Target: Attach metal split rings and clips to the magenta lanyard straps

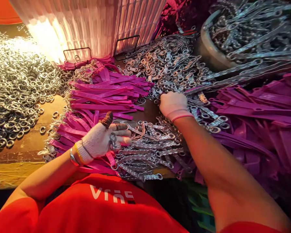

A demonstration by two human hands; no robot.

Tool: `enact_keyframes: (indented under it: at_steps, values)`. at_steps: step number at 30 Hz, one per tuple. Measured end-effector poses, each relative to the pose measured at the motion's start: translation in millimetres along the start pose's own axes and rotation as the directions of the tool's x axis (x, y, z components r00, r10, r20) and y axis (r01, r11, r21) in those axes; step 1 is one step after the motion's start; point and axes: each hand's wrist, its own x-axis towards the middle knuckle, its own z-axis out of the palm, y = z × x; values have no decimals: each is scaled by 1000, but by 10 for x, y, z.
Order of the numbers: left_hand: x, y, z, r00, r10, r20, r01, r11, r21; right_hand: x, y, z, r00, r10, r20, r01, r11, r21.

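My left hand [104, 137], in a white knit glove with dark thumb and fingertip, is palm up over pink straps [102, 94]. Metal rings [113, 137] and a small metal piece rest in its palm, beside a pile of twisted metal chain strips [145, 152]. My right hand [173, 104], also gloved, is closed at the near edge of another heap of metal chain pieces [169, 63]. Its fingertips point away and are hidden, so what it holds cannot be made out.
Loose metal rings [16, 87] are heaped at the left. A translucent ribbed panel [87, 29] stands at the back. At the right are a round container [213, 48] full of metal strips and a stack of purple straps [262, 113].
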Motion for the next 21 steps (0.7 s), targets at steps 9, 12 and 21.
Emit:
enact_keyframes:
  at_steps: [9,12,21]
  values:
    - [-172,-80,-253,990,93,109,-90,995,-33,-742,-410,-412,952,-229,-203,306,701,644]
    - [-133,-161,-226,980,164,109,-162,987,-21,-1259,-902,-465,885,-371,-282,437,452,778]
    - [-172,-335,-66,913,405,44,-407,910,78,-1715,-1441,-339,909,-269,-317,409,437,801]
